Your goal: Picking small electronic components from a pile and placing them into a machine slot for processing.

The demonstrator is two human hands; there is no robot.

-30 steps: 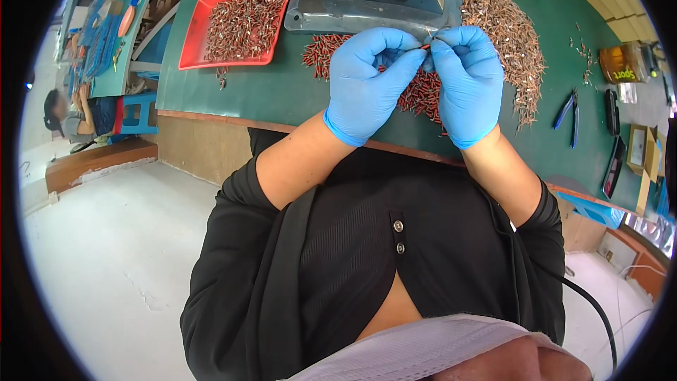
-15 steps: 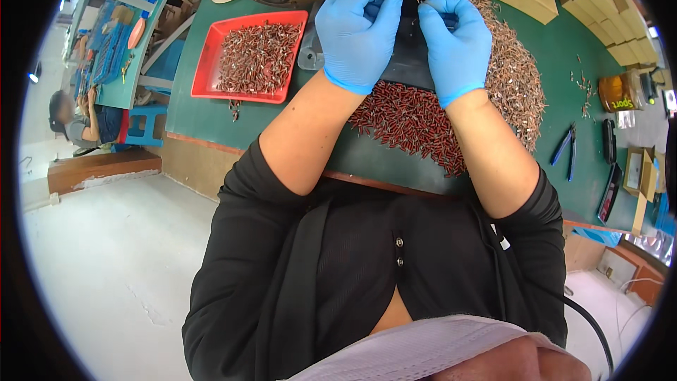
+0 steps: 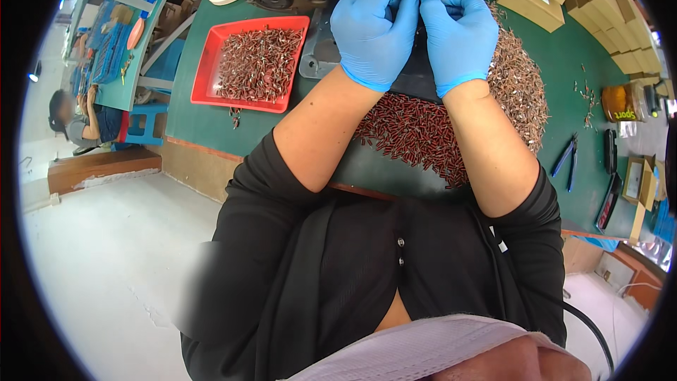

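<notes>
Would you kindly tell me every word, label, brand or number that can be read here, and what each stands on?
Jar at the far right: one short word in yellow lettering, legible, but I won't copy it out.
Stacked cardboard boxes at upper right: no text I can make out.
Nothing else is legible.

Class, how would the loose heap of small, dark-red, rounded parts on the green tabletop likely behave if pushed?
The loose dark-red heap would probably spread rather than slide as one block, since its pieces lie unbound. Single pieces may roll a little, as they look slim and rounded. Each is likely light, being tiny beside the blue-gloved left hand.
</notes>
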